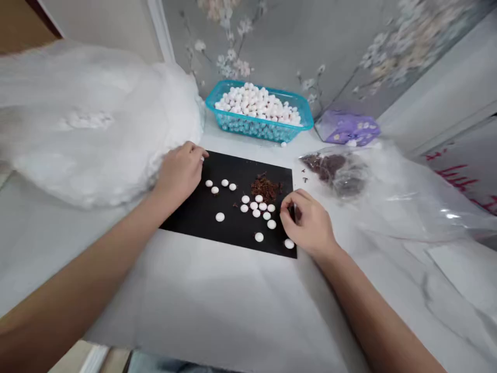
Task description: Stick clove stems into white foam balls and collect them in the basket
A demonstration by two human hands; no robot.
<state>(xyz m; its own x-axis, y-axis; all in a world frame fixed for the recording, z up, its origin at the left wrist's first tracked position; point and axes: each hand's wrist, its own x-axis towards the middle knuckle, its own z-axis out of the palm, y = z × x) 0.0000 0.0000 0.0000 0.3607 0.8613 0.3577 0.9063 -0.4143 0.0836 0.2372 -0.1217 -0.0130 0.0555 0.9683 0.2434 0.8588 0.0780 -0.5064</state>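
Observation:
A black mat (233, 230) lies on the table, with several small white balls (220, 217) scattered over it. Beside the balls is a pile of small reddish-brown pieces (265, 187). Over the mat's left edge, my left hand (181, 168) is closed, and a white ball (202, 160) shows at its fingertips. My right hand (308, 221) is at the mat's right edge, thumb and forefinger pinched together; what sits between them is too small to make out. Close by that hand lies one more white ball (289, 243).
Behind the mat stands a blue plastic basket (258, 127) heaped with white balls. A large, white-filled plastic bag (97, 134) bulks at the left. To the right are a clear bag (392, 191) with brown pieces and a purple package (351, 128).

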